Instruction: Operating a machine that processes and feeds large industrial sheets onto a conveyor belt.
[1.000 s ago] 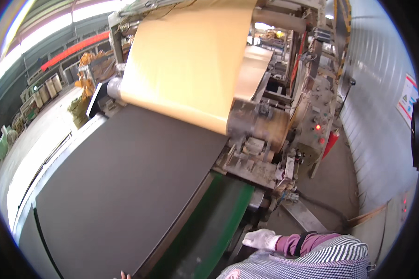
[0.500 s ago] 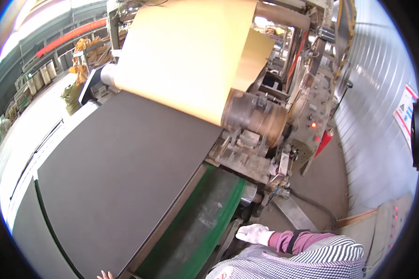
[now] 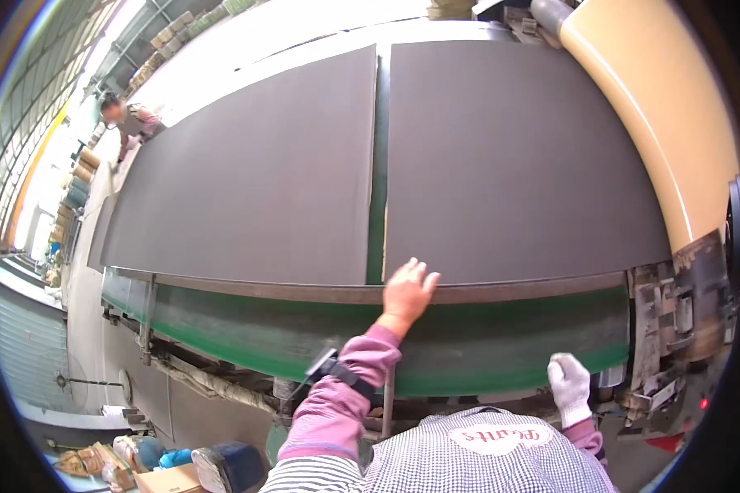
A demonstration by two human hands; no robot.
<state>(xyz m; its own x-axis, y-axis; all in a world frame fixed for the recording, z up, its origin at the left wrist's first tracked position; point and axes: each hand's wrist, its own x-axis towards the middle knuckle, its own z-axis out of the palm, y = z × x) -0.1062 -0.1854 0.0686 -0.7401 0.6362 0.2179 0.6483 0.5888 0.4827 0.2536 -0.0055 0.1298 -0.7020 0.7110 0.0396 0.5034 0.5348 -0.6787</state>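
Note:
My left hand (image 3: 409, 292) is bare and open, its fingers apart, at the near edge of a dark grey sheet (image 3: 518, 164), beside the gap between two sheets. Whether the fingertips press on the sheet or only hover over it, I cannot tell. To the left lies the second dark grey sheet (image 3: 247, 177). A long rail (image 3: 501, 291) runs along the near side of both, above a green conveyor belt (image 3: 501, 349). In a white knitted glove, my right hand (image 3: 569, 382) is closed in a fist near the belt's right end, with nothing visible in it.
A tan paper web (image 3: 658, 90) comes down over a roller at the right, next to worn machine parts (image 3: 674, 320). Another person (image 3: 136, 123) leans at the far left end of the sheets. Boxes and containers (image 3: 173, 472) lie at the lower left.
My view has swung left, from the roller to the sheets and the gap. My left hand has come fully into view over the near edge; my right hand stays in a fist.

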